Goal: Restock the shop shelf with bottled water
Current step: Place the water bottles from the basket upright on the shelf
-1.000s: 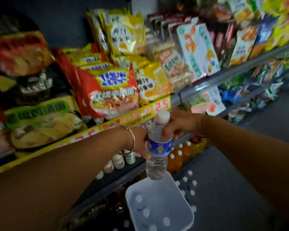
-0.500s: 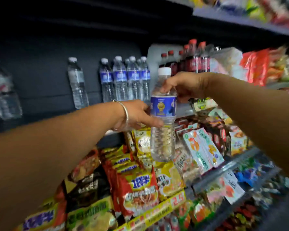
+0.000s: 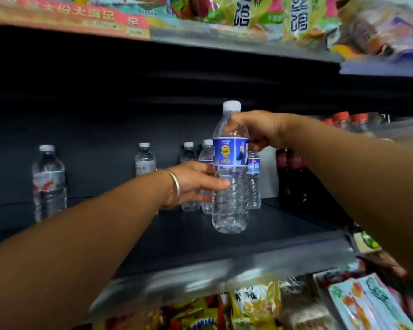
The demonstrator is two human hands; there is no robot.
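i have the bottle (image 3: 229,177) upright in both hands, just above the dark shelf (image 3: 260,225), near its front; whether its base touches the board i cannot tell. my right hand (image 3: 260,132) has its grip clamped on the bottle's shoulder, just under the white cap, fingers curled round the neck. my left hand (image 3: 196,184) holds the bottle lower down, thumb lying across the clear ribbed body below the blue label, the other fingers hidden behind it. a bangle (image 3: 175,186) sits on the left wrist. behind the bottle a few more water bottles (image 3: 191,163) stand toward the back of the shelf, with one (image 3: 48,182) well apart at the far left. to the right stand dark cola bottles (image 3: 293,179) with red caps. snack packets (image 3: 255,303) fill the shelf below, and more packets (image 3: 296,17) lie on the shelf above, both blurred.
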